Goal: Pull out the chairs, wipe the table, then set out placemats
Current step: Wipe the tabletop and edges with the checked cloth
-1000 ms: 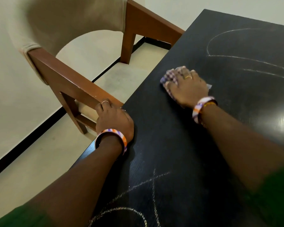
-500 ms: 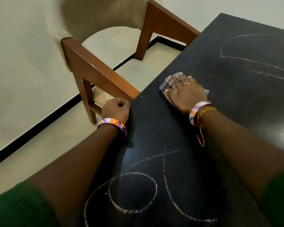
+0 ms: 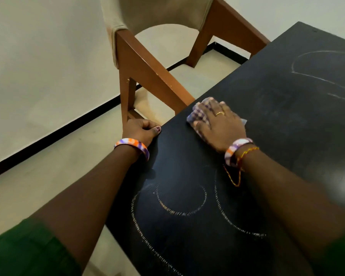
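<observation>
Two hands work the black surface (image 3: 247,176): the right hand (image 3: 217,122) presses flat on the checked cloth (image 3: 199,114), chalk marks (image 3: 179,212) lying just behind its grip, while the left hand (image 3: 139,130) curls over the near edge.

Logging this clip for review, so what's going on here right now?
A person is wiping a black table. The right hand presses a checked cloth flat near the table's left edge, while the left hand grips that edge. Chalk marks remain on the tabletop nearer the person and at the far side. A wooden chair stands beside the table. No placemats are in view.
</observation>
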A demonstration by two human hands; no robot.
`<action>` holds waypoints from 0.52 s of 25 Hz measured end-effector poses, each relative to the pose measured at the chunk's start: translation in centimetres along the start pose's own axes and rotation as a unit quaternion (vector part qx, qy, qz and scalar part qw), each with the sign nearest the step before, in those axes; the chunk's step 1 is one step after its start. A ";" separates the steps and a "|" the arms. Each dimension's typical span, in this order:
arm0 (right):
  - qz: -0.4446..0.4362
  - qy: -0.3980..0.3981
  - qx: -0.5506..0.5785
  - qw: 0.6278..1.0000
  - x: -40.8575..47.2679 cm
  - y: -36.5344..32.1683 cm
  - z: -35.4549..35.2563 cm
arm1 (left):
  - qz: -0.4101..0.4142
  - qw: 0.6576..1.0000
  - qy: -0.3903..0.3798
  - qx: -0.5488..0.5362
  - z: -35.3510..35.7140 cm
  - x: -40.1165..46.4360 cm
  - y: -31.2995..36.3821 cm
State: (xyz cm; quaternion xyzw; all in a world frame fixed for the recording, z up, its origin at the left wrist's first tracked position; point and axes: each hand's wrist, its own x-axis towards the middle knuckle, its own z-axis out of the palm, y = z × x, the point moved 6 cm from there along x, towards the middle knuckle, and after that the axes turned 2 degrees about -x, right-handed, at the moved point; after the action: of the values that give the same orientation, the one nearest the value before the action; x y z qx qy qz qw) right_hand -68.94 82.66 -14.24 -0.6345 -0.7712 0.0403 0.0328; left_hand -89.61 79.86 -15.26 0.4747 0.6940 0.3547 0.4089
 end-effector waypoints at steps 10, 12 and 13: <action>-0.072 0.029 0.001 0.997 -5.8 -4.0 0.9 | 0.052 0.997 0.041 0.036 -0.1 0.5 -0.6; 0.006 0.010 -0.024 1.000 -2.3 -0.5 0.5 | 0.059 0.997 0.035 0.039 0.0 0.5 -0.8; 0.064 -0.001 -0.021 0.998 -0.2 1.1 0.1 | 0.064 0.997 0.033 0.041 0.1 0.6 -0.9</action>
State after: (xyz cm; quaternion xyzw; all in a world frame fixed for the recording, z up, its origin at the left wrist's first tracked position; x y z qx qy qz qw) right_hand -67.83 82.72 -14.50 -0.6831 -0.7297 0.0272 0.0161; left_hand -89.98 80.17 -16.18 0.5223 0.6892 0.3671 0.3427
